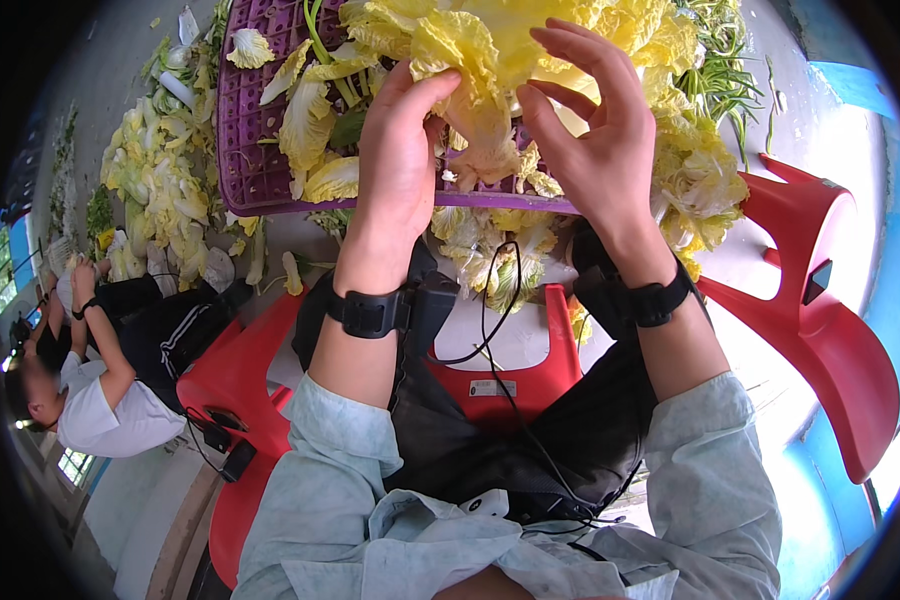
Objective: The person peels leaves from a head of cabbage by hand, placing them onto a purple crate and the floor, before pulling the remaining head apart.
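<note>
My left hand [401, 142] pinches a yellow napa cabbage leaf [461, 56] between thumb and fingers. The leaf's pale, brownish base hangs down between my two hands. To the right of it, my right hand [596, 112] has its fingers spread, with thumb and index tips close together; I see nothing between them. Under both hands is a purple perforated plastic crate [247, 176]. On its left part lie loose cabbage leaves [307, 124] and green stalks. More yellow cabbage leaves [645, 30] are heaped beyond my right hand.
Cabbage leaves [157, 180] lie piled on the floor at left, others [694, 172] at right beside green scraps [720, 67]. Red plastic stools stand left [247, 367] and right [810, 262]. A seated person [112, 397] is at left. A black cable [517, 281] hangs between my wrists.
</note>
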Demonstrator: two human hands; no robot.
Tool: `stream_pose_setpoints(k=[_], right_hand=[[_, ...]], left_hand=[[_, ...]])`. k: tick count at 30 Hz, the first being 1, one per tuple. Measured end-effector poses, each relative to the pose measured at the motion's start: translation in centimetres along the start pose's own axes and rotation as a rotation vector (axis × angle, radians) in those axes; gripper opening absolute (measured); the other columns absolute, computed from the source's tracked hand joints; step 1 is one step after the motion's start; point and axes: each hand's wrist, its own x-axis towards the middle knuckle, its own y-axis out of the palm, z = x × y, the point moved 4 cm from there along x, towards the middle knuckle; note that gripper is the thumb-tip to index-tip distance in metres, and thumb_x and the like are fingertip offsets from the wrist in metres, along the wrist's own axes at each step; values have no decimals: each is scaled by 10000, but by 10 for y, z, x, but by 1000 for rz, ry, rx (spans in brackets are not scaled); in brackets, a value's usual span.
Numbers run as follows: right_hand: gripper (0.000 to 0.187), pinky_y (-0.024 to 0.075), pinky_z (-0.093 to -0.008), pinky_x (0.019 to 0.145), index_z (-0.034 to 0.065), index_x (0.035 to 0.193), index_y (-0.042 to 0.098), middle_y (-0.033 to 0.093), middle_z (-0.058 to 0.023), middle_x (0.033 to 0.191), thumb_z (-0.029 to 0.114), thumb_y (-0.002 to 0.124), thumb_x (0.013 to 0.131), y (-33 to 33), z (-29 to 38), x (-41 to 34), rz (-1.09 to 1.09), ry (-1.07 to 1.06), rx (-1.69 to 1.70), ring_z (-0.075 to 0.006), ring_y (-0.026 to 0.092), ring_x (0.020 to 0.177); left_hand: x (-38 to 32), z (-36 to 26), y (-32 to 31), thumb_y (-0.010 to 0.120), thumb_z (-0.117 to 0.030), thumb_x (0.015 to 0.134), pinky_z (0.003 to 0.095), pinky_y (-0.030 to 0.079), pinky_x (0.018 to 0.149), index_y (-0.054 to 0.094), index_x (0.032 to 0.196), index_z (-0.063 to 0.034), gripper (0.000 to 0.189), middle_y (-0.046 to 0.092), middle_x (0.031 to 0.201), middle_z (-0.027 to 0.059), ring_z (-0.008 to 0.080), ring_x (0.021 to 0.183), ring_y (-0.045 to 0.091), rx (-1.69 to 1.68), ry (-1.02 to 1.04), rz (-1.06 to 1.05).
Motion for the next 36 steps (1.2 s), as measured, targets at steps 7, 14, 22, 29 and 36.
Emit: stream_pose_setpoints(k=[7,14,22,29,36], right_hand=[[250,621,-321,824,24,1071,709,680,-105,1090,33,754,825,0,-3,0,40,-21,-26,-217,680,991],[335,594,-313,733,51,1105,696,712,-80,1039,181,823,823,8,-1,-4,157,-14,-98,-206,685,945],[423,591,-325,715,57,1134,669,704,-81,1099,265,862,821,6,-6,-5,143,85,-129,-202,710,912],[397,580,-311,677,47,1106,672,701,-77,1073,261,861,831,2,-7,-3,78,106,-126,-186,711,856],[239,542,-294,632,60,1025,716,702,-71,1019,217,819,877,0,-6,-2,104,257,-93,-155,687,807]], left_hand=[[3,6,-8,583,-194,980,324,433,961,644,1265,-74,315,670,1192,17,115,1069,592,8,1,-37],[0,6,-1,557,-227,1019,298,466,919,614,1238,-39,295,654,1130,42,112,1019,601,-58,-74,37],[-1,7,0,482,-243,1063,351,407,1088,524,1398,-21,404,592,1347,83,175,1249,550,48,-113,119],[-3,3,13,607,-324,1023,306,465,989,583,1328,-14,435,645,1206,57,125,1116,601,66,-30,222],[-9,-1,18,736,-186,948,277,508,963,555,1371,-7,494,650,1227,67,128,1099,635,202,9,362]])
